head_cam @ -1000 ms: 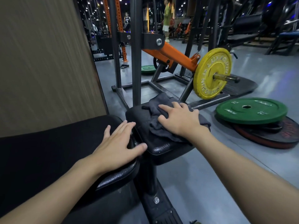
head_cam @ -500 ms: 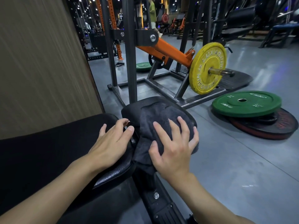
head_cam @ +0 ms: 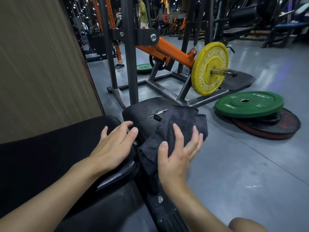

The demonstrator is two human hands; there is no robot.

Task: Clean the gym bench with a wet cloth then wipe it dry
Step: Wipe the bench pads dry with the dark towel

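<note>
Cloth of dark grey lies on the small black seat pad of the gym bench, covering the near right part of the pad and hanging over its near edge. The right hand lies flat on the cloth with its fingers spread and pinches nothing; I judge it presses the cloth down so that it rubs the pad and does not slide off. The left hand rests open, fingers loosely spread, on the end of the long black back pad, just beside the seat pad. It probably steadies the body while the other hand wipes. On the far left part of the seat pad the surface shines with small drops, and a pale torn line shows there, so this seems to be the wet cleaning step, with drying not yet done. Beyond the seat pad stands a dark frame with an orange arm carrying a yellow weight plate. To the right of the seat pad, on the floor, a green plate lies on darker plates.
</note>
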